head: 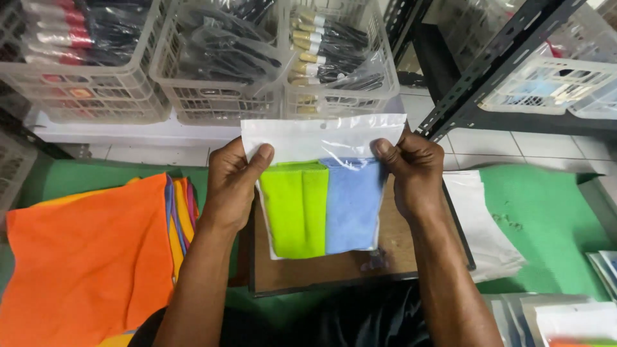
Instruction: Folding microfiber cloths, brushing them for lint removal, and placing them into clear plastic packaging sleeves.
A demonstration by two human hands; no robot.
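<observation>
Your left hand (pixel 232 186) and right hand (pixel 411 173) each pinch one side of a clear pouch (pixel 321 138), held upright above a brown board (pixel 398 250). Inside it sit a folded green cloth (pixel 295 209) and a folded blue cloth (pixel 350 205), side by side. Stacked orange cloths (pixel 90 257) lie to your left on the green mat (pixel 546 225); empty pouches (pixel 482 218) lie to your right. White baskets (pixel 218 96) behind hold bagged brushes (pixel 321 45), partly blurred by glare.
</observation>
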